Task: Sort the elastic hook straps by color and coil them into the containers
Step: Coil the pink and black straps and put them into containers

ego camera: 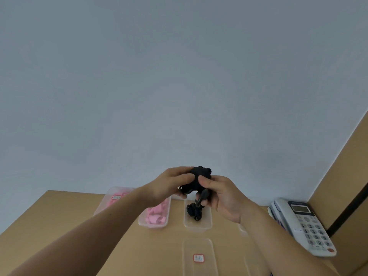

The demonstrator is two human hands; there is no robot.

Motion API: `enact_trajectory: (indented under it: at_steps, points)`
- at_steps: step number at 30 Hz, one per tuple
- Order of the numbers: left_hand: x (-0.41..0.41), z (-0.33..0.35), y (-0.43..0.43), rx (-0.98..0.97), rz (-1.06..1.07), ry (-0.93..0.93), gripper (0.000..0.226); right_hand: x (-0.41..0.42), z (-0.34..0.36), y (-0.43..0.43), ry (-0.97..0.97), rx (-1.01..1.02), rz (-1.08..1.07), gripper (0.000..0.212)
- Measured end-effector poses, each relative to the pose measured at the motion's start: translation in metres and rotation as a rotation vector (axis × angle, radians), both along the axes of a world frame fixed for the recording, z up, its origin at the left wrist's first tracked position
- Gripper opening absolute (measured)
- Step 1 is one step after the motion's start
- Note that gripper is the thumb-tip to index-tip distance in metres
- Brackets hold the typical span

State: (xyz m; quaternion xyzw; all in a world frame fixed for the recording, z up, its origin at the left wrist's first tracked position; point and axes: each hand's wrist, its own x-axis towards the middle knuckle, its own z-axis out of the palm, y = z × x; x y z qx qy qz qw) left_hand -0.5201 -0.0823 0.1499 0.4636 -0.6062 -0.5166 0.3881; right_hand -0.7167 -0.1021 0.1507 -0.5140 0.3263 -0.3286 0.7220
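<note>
Both my hands hold a bundled black elastic hook strap (200, 174) up in the air above the table's far side. My left hand (171, 183) grips its left part, my right hand (221, 193) pinches its right part, and a black hook end hangs below my right fingers. Under them stands a clear container (198, 225) with another black strap (194, 211) coiled inside. To its left a clear container (153, 223) holds pink straps (155, 214).
A clear lid with a red label (117, 197) leans at the back left. Another clear lid with a red label (198, 257) lies near me on the tan table (59, 212). A white desk phone (304, 226) sits at the right beside a brown partition (342, 176).
</note>
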Motion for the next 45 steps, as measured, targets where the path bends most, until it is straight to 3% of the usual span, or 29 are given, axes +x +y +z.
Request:
enact_trajectory:
  at_steps: [4,11,15,18,21,25,31,36,45]
  points:
    - [-0.003,0.001,0.003,-0.064,-0.063,-0.004,0.033,0.003,-0.002,0.0,-0.048,-0.02,-0.079,0.049]
    - [-0.013,-0.004,0.001,-0.139,0.187,0.088,0.036,0.025,-0.009,0.004,-0.101,-0.086,-0.337,0.034]
    - [-0.021,-0.005,-0.003,-0.209,0.313,0.141,0.029,0.033,-0.011,0.007,-0.045,-0.269,-0.497,0.025]
    - [-0.022,-0.005,-0.007,-0.221,0.426,0.202,0.03,0.03,-0.013,0.008,-0.084,-0.358,-0.437,0.026]
    - [-0.02,-0.007,-0.009,-0.199,0.468,0.266,0.027,0.027,-0.016,0.006,0.061,-0.545,-0.348,0.028]
    - [-0.019,-0.014,-0.005,-0.197,0.458,0.299,0.041,0.026,-0.016,-0.003,0.33,-0.676,-0.488,0.021]
    - [-0.014,-0.019,-0.002,-0.23,0.458,0.385,0.044,0.035,-0.007,-0.011,0.428,-0.543,-0.609,0.031]
    - [-0.007,-0.015,0.0,-0.263,0.375,0.374,0.038,0.046,-0.003,-0.011,0.506,-0.36,-0.462,0.046]
    - [0.009,-0.028,-0.008,-0.157,0.383,0.364,0.039,0.073,-0.013,-0.005,0.625,-0.489,-0.499,0.024]
